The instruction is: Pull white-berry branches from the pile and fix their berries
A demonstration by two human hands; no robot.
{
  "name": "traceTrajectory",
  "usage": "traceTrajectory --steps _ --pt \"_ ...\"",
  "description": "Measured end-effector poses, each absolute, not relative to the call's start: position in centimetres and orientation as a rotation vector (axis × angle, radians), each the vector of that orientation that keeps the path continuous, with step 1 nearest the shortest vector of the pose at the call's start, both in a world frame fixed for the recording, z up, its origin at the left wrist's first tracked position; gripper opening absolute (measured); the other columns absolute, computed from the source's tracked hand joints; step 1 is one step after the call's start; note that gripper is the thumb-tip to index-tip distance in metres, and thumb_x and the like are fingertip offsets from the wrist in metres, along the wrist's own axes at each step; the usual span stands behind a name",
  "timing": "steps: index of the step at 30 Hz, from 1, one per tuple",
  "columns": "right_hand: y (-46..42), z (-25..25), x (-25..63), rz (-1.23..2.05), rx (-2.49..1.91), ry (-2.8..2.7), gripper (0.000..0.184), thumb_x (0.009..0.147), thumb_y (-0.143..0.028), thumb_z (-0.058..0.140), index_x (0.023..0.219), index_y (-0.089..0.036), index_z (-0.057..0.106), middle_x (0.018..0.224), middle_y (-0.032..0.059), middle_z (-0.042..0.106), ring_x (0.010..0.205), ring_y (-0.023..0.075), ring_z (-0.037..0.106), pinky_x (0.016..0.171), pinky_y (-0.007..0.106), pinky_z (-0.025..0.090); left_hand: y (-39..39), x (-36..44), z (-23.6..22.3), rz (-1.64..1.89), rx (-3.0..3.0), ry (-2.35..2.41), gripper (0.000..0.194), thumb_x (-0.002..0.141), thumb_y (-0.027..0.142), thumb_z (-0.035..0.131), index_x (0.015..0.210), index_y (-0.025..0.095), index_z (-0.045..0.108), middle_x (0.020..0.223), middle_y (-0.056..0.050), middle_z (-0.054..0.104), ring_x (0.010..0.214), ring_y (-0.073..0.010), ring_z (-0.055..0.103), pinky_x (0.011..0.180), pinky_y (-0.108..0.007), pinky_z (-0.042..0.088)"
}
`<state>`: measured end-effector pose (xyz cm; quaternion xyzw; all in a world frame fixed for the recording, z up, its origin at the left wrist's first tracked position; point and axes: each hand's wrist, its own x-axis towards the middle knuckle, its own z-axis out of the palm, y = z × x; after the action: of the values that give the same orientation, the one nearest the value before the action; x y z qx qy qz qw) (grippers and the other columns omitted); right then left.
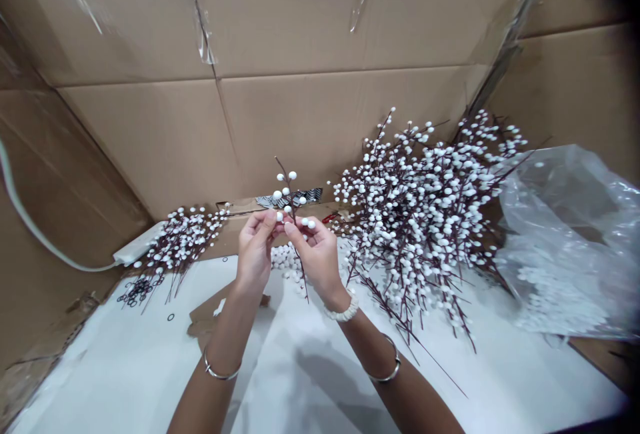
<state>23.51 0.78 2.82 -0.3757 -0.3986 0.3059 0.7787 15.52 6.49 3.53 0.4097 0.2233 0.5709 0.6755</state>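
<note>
My right hand (317, 252) grips a thin brown berry stem (291, 199) that stands nearly upright, with several white berries along it. Thumb and fingertips of my left hand (257, 247) pinch a white berry (279, 217) at the stem's left side. Whether that berry is joined to the stem, I cannot tell. Below and behind the hands lies a small heap of loose white berries (286, 257), partly hidden by them. To the right of my right hand spreads a large pile of white-berried stems (420, 201).
At the left, a smaller bunch of berry stems (185, 237) lies by a white power strip (140, 244) and black rings (135, 292). A clear plastic bag (565, 254) holding white berries sits far right. Cardboard walls (350, 114) enclose the white table (125, 361); a torn cardboard piece (215, 307) lies near my left forearm.
</note>
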Motion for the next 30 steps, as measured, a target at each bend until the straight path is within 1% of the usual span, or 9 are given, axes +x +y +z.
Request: traceTrajectory --steps 5,11,15,20,23,25,28,30 --pt "0.72 2.75 23.48 0.643 -0.831 -0.88 0.014 0.082 -0.032 0.069 0.087 -0.02 0.066 0.091 0.0028 0.073 0.088 0.0177 0.069 0.082 0.031 0.055 6.23 15.45 3.77 1.274 0.912 0.482 0.031 0.063 0.037 0.087 0.074 0.016 0.066 0.076 -0.001 0.07 0.061 -0.0074 0.062 0.068 -0.021 0.053" --pt "0.73 2.7 23.53 0.63 -0.84 -0.875 0.013 0.082 -0.032 0.069 0.085 -0.02 0.066 0.089 0.0021 0.071 0.086 0.0165 0.067 0.08 0.03 0.054 6.08 15.4 3.77 1.267 0.921 0.477 0.029 0.066 0.035 0.085 0.075 0.017 0.065 0.082 -0.002 0.072 0.067 -0.0091 0.066 0.072 -0.022 0.054" --pt "0.77 2.67 23.55 0.635 -0.836 -0.874 0.014 0.082 -0.032 0.069 0.085 -0.019 0.066 0.09 0.0026 0.071 0.087 0.0169 0.068 0.081 0.03 0.054 6.14 15.44 3.7 1.272 0.939 0.484 0.028 0.066 0.035 0.084 0.075 0.017 0.064 0.084 -0.003 0.072 0.07 -0.0105 0.067 0.073 -0.024 0.054" --pt "0.88 2.46 23.6 0.652 -0.816 -0.866 0.015 0.081 -0.033 0.071 0.085 -0.019 0.065 0.088 0.0029 0.07 0.086 0.0179 0.068 0.08 0.032 0.054 6.11 15.41 3.71 1.276 0.932 0.473 0.029 0.065 0.034 0.085 0.075 0.016 0.065 0.08 -0.001 0.071 0.067 -0.0084 0.065 0.073 -0.022 0.053" --pt "0.86 2.4 23.61 0.657 -0.821 -0.863 0.017 0.081 -0.034 0.071 0.085 -0.019 0.065 0.088 0.0032 0.069 0.085 0.0189 0.068 0.08 0.033 0.053 6.09 15.35 3.69 1.276 0.934 0.472 0.028 0.067 0.034 0.085 0.075 0.016 0.065 0.079 0.0 0.07 0.065 -0.0074 0.063 0.072 -0.021 0.052" --pt "0.81 2.42 23.61 0.658 -0.822 -0.862 0.018 0.082 -0.034 0.071 0.086 -0.018 0.065 0.089 0.0039 0.069 0.087 0.0195 0.068 0.081 0.033 0.053 6.09 15.34 3.68 1.278 0.935 0.474 0.028 0.068 0.033 0.084 0.076 0.016 0.064 0.078 0.001 0.07 0.065 -0.0071 0.062 0.071 -0.021 0.052" --pt "0.77 2.46 23.62 0.649 -0.837 -0.865 0.019 0.081 -0.035 0.071 0.086 -0.017 0.065 0.089 0.0041 0.069 0.086 0.0195 0.068 0.081 0.033 0.053 6.07 15.4 3.72 1.29 0.941 0.473 0.031 0.064 0.035 0.086 0.074 0.016 0.064 0.077 0.001 0.069 0.065 -0.0069 0.062 0.07 -0.02 0.051" --pt "0.78 2.48 23.62 0.635 -0.853 -0.865 0.019 0.081 -0.035 0.071 0.086 -0.018 0.065 0.088 0.0036 0.069 0.086 0.0188 0.067 0.08 0.033 0.053 6.03 15.47 3.76 1.304 0.97 0.476 0.032 0.064 0.036 0.086 0.074 0.016 0.063 0.077 0.0 0.069 0.067 -0.0079 0.062 0.072 -0.021 0.051"
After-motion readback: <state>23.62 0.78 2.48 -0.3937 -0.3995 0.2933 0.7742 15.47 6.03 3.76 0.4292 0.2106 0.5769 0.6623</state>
